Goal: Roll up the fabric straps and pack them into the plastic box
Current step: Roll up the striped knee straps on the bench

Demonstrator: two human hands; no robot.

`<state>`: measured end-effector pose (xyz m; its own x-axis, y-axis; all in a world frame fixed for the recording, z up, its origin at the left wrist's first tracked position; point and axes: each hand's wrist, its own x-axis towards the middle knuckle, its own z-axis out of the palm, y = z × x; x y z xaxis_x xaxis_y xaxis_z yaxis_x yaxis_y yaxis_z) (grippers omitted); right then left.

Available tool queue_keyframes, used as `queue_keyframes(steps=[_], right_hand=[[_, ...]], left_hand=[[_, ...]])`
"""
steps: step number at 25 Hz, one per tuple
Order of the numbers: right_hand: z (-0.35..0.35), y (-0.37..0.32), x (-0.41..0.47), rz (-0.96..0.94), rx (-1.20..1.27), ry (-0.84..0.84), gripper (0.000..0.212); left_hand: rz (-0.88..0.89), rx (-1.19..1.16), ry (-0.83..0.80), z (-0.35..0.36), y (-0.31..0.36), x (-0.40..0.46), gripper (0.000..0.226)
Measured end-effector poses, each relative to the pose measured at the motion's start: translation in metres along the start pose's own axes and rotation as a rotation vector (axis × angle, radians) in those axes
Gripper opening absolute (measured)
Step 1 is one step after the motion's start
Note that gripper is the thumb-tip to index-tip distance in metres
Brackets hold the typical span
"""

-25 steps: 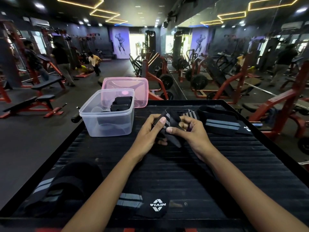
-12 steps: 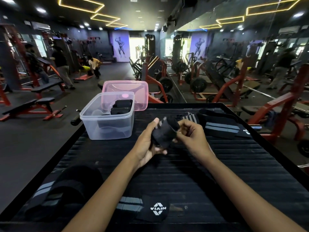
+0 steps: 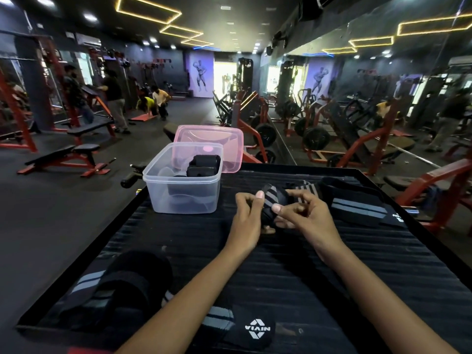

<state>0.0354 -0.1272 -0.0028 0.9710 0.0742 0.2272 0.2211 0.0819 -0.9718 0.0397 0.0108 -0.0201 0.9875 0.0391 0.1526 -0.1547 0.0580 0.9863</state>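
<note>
From the head view, both forearms reach forward over the black ribbed worktop (image 3: 281, 277), meeting above its middle, just right of the clear plastic box (image 3: 182, 198). The left hand (image 3: 246, 215) curls its fingers (image 3: 260, 194) round a rolled black strap with grey stripes (image 3: 271, 200), while the right hand (image 3: 310, 213) pinches the same roll, thumb on top. 2 rolled straps (image 3: 203, 166) lie inside the box; the pink lid (image 3: 229, 139) leans behind it.

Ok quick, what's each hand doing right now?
Left hand: grips the rolled strap.
Right hand: pinches the same rolled strap.
</note>
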Motion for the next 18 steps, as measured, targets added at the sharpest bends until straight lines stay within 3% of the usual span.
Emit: queue_keyframes(steps=[6, 12, 18], right_hand=[[-0.004, 0.005, 0.002, -0.004, 0.01, 0.019, 0.035], [-0.003, 0.017, 0.006, 0.098, 0.187, -0.092, 0.039], [-0.009, 0.02, 0.006, -0.033, -0.136, -0.133, 0.044]], left_hand=[[0.072, 0.063, -0.12, 0.002, -0.005, -0.001, 0.014], [-0.021, -0.064, -0.141, -0.01, -0.008, 0.011, 0.021], [0.109, 0.275, -0.319, -0.04, -0.005, 0.022, 0.039]])
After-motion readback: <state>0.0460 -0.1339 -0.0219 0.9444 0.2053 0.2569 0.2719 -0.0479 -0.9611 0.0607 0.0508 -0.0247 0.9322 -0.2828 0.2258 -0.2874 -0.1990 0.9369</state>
